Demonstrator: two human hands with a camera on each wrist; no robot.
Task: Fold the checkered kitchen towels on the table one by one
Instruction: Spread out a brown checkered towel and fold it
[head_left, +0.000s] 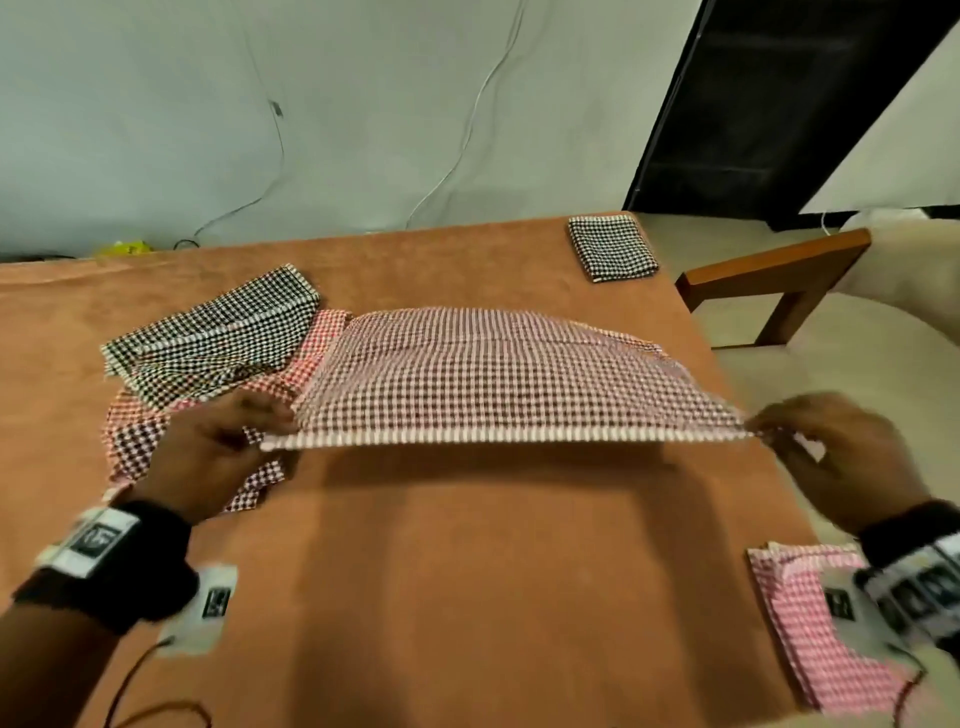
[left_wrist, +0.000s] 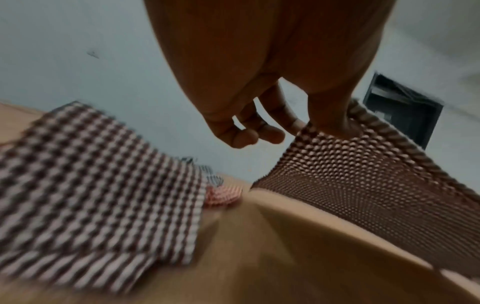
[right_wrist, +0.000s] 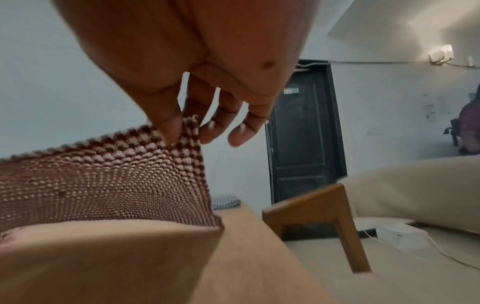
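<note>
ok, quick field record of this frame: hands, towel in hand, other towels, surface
left hand: pinches near left corner of the maroon checkered towel
right hand: pinches its near right corner
towel state: near edge lifted off the table and stretched between the hands, far part resting on it
unfolded pile: black and red checkered towels, far left
folded black towel: far right corner
folded pink towels: near right edge
surface: table with brown cloth

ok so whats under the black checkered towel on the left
The black checkered towel lies on a red checkered towel, partly visible at its near edge. How far it reaches underneath is hidden.
</note>
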